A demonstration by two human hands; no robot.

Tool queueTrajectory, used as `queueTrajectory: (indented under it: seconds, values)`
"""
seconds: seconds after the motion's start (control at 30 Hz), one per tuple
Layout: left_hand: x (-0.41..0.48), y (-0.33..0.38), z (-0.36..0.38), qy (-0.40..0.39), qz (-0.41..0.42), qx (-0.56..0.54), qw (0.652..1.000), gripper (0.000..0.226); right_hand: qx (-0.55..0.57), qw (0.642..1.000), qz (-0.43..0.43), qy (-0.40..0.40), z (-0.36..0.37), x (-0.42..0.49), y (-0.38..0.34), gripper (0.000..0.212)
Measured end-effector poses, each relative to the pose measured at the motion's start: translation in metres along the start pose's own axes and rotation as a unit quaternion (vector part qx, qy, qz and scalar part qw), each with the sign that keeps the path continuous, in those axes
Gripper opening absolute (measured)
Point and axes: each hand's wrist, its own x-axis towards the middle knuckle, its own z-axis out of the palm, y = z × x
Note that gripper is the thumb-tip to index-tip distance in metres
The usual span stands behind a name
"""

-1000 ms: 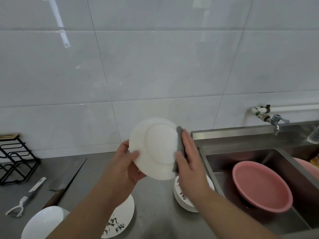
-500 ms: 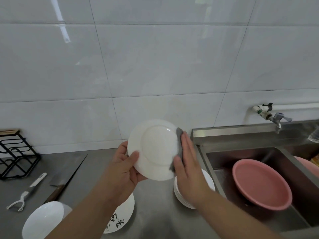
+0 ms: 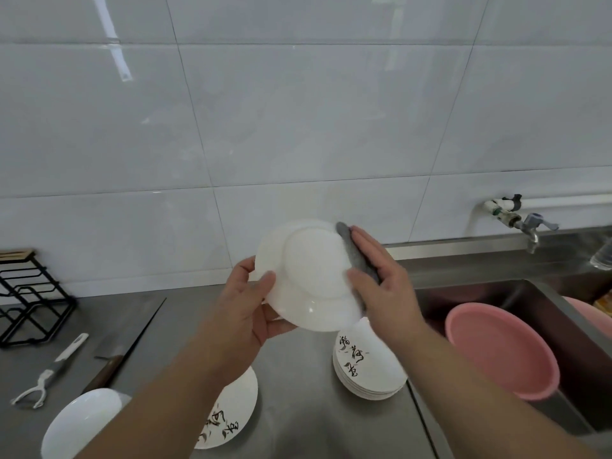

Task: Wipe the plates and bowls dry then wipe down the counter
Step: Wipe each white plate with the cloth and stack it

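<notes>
Head view: left hand (image 3: 245, 313) grips plate (image 3: 308, 276), right hand (image 3: 387, 293) pinching cloth (image 3: 351, 250) has slid up its rim, so drying probably continues

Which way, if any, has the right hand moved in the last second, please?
Yes. The right hand, pinching the grey cloth on the plate, has risen: its fingertips now top the sink's back ledge.

The plate (image 3: 308, 279) is white, cloth (image 3: 357, 258) grey, basin (image 3: 496, 352) pink.
</notes>
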Motion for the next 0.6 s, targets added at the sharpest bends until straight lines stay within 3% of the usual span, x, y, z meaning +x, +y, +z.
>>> queueTrajectory:
  seconds: [0.1,0.17,0.33,0.43,0.6]
  values:
    - [0.003,0.007,0.0,-0.009,-0.051,0.012,0.999,0.048,-0.056,0.997,-0.009,-0.055,-0.015,0.02,-0.007,0.057]
    - [0.003,0.001,0.002,0.006,-0.041,-0.017,0.999,0.047,-0.11,0.992,-0.048,-0.047,-0.009,0.011,-0.005,0.057]
    - [0.001,-0.022,0.004,0.048,0.016,-0.102,0.993,0.049,-0.194,0.979,-0.039,-0.057,0.045,-0.072,0.009,0.078]
    - [0.0,-0.022,0.009,0.037,0.028,-0.12,0.992,0.047,-0.203,0.978,-0.049,-0.026,0.046,-0.06,0.009,0.075]
    - [0.008,-0.021,0.022,0.053,0.043,-0.136,0.988,0.031,-0.209,0.976,0.024,0.059,0.04,-0.018,0.001,0.066]
